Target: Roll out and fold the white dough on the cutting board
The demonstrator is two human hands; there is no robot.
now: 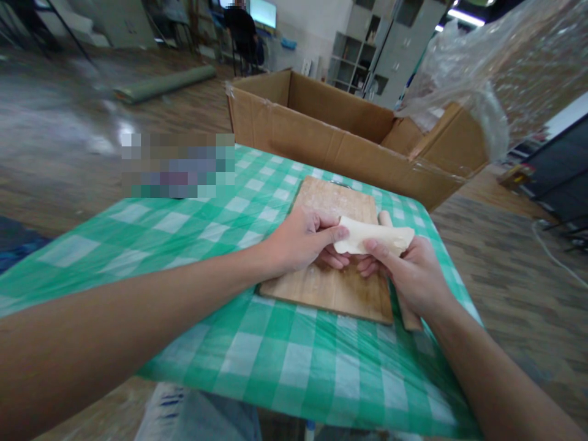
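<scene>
A flat, pale piece of dough [374, 236] is held between both my hands just above a wooden cutting board [335, 288]. My left hand [303, 240] pinches its left edge with thumb on top and fingers underneath. My right hand [404, 269] grips its right side the same way. A wooden rolling pin [408, 318] lies along the board's right edge, mostly hidden under my right hand; its far end [384, 217] shows behind the dough.
The board rests on a table covered with a green and white checked cloth [257, 349]. An open cardboard box [340, 131] with clear plastic [496, 73] stands at the table's far edge. A person sits at a screen far back [241, 27].
</scene>
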